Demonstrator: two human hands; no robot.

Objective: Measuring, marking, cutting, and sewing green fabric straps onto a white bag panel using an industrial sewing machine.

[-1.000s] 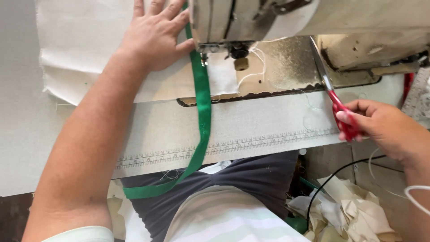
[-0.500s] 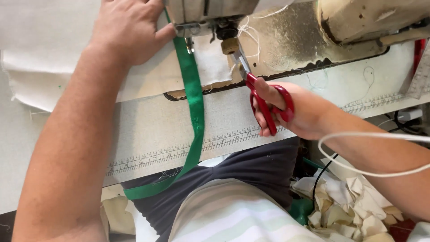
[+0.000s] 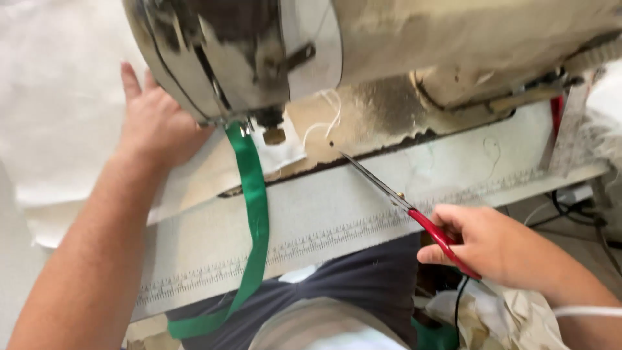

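The sewing machine [image 3: 389, 58], a worn cream and grey metal body with scuffed dark patches, fills the top of the view. Under its head a glossy green ribbon [image 3: 253, 201] runs down from the needle area, crosses the pale table [image 3: 363, 207] and curls off the near edge, where a printed ruler strip runs along the front. Just right of the ribbon's top sits a small white fabric piece [image 3: 285, 146] with loose white thread beside it. Left of the machine the left hand [image 3: 152, 123] lies flat, fingers spread and released, on cream cloth [image 3: 58, 116]. Below and right of the machine the right hand [image 3: 492, 243] has its grip clenched around red-handled scissors [image 3: 405, 204], the thin steel blades closed together and pointing up toward the machine's base. Crumpled cream scraps [image 3: 512, 317] lie below that hand.
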